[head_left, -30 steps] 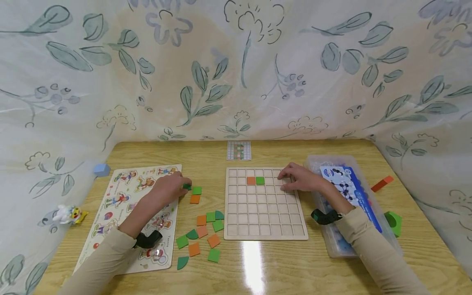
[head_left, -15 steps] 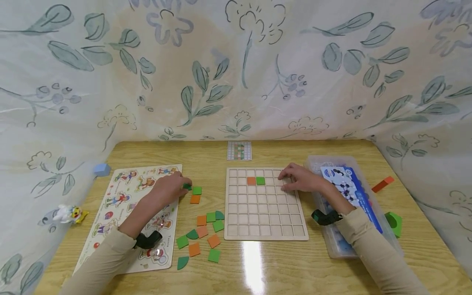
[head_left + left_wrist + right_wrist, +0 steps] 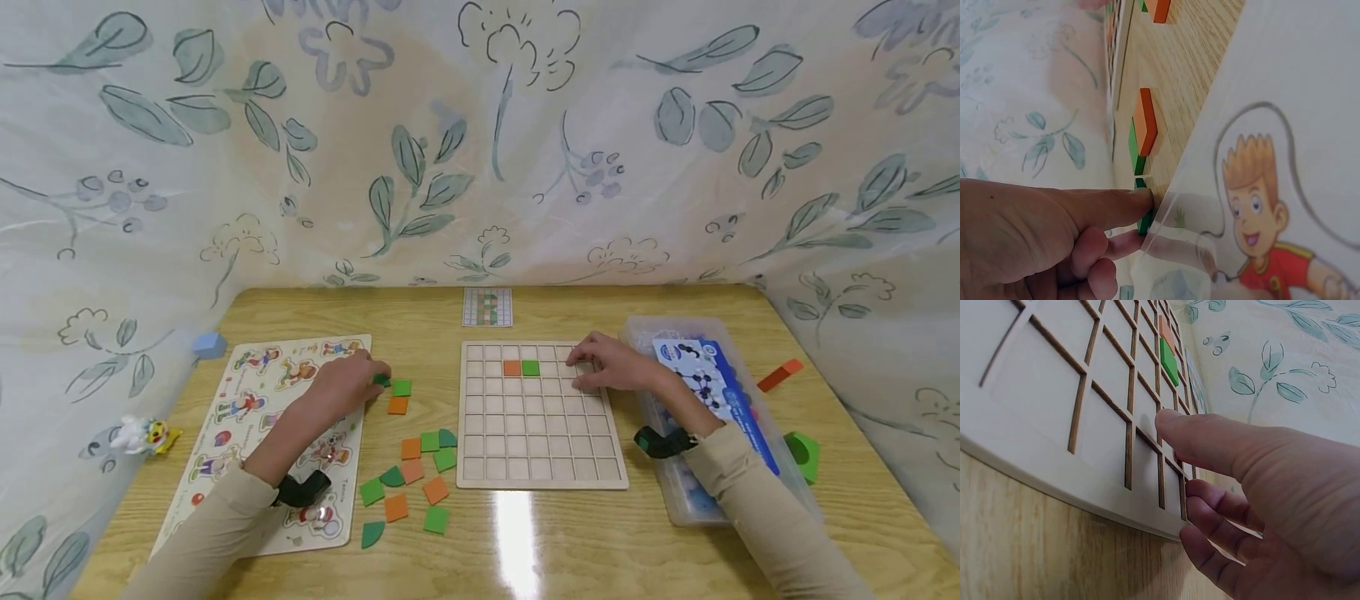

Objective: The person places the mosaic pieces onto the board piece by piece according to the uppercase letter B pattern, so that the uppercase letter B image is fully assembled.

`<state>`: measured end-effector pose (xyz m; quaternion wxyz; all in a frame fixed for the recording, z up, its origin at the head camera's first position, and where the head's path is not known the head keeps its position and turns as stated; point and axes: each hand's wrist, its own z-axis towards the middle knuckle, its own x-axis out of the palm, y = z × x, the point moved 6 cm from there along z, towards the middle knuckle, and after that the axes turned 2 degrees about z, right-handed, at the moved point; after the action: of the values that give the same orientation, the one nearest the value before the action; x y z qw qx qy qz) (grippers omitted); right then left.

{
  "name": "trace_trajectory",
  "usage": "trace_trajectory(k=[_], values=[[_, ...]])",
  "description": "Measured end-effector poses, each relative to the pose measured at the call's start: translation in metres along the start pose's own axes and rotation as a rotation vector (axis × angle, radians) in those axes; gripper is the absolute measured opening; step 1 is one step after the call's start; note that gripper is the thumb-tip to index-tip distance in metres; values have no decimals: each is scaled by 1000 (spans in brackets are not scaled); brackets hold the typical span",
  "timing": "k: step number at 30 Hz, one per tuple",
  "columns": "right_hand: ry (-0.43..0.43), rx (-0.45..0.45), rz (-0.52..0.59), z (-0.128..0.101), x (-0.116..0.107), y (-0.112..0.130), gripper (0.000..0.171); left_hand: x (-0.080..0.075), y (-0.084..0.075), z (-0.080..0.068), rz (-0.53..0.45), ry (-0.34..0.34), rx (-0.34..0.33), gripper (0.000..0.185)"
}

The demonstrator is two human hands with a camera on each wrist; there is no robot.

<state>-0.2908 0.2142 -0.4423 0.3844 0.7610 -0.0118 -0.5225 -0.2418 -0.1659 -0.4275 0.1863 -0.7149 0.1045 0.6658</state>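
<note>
Pinched between my left thumb and forefinger is a small dark green tile point(image 3: 1144, 220), caught at the edge of the cartoon puzzle sheet point(image 3: 247, 400), where it meets the bare wood of the table point(image 3: 525, 550). My left hand point(image 3: 341, 385) reaches across that sheet because the loose pieces lie to its right: a green square point(image 3: 401, 387) and an orange square point(image 3: 397, 406) sit just beside my fingertips, and the wrist view shows these two stacked close along my line of reach. The tile is thin, so I take it by its edges rather than from above.

Right hand point(image 3: 611, 367): resting on the upper right part of the grid board point(image 3: 540, 475), fingers loosely bent, tips on the frame and cells, holding nothing. Judgement: it steadies the board so that it does not slide on the glossy table.

Board so far: one orange tile point(image 3: 512, 367) and one green tile point(image 3: 530, 367) side by side in the second row, touching. The remaining cells show bare wood.

A further scatter of green and orange pieces point(image 3: 408, 483) lies between sheet and board, nearer to me. A small pattern card point(image 3: 487, 307) lies beyond the board, at the table's far edge, in plain sight over the grid. A clear plastic box point(image 3: 705, 392) lies under my right forearm.
</note>
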Motion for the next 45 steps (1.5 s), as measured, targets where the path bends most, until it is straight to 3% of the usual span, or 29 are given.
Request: trace_trajectory(k=[13, 20, 45], values=[[1, 1, -18, 0, 2, -3, 32, 2, 1, -2, -21, 6, -9, 19], [-6, -14, -21, 0, -3, -5, 31, -2, -1, 2, -5, -32, 1, 17], [2, -48, 2, 0, 1, -2, 32, 0, 0, -2, -7, -22, -8, 18]])
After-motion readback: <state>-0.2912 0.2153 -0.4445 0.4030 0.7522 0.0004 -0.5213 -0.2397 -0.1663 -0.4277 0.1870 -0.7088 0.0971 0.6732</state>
